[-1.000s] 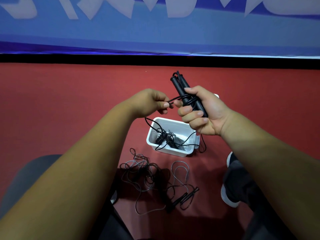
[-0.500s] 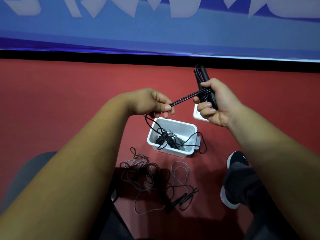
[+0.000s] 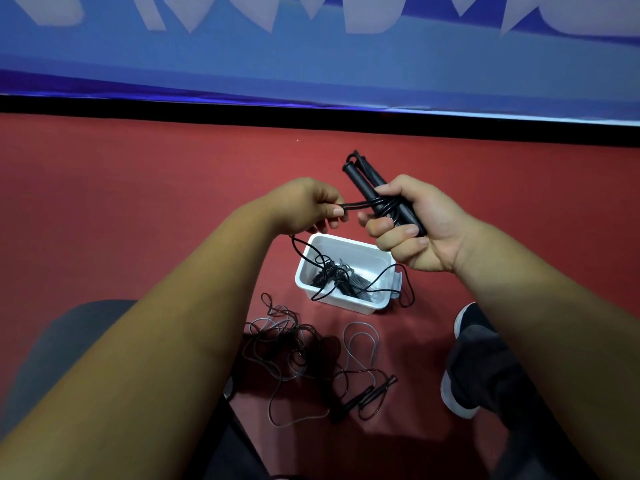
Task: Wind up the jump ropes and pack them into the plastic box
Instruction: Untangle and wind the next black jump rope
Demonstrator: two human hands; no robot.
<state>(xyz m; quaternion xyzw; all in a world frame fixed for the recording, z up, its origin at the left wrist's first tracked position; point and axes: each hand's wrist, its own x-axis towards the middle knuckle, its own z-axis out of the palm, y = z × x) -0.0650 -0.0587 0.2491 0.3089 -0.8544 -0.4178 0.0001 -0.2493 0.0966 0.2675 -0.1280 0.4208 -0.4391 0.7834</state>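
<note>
Jump rope point(image 3: 385, 204) being held over plastic box point(image 3: 347, 242).
Handles point(image 3: 361, 182), pointing up-left, are being clasped by right grip point(image 3: 427, 232); cord point(image 3: 356, 206) being pinched by left grip point(image 3: 307, 206).

No legible text noted. Large white letter shapes point(image 3: 166, 12) are printed on the blue banner point(image 3: 311, 64), well beyond the left hand point(image 3: 304, 206) and right hand point(image 3: 426, 230). They are cropped by the top edge and cannot be read.

Dim, warm light — edges darken and bow, shadows pool below, focus soft.
</note>
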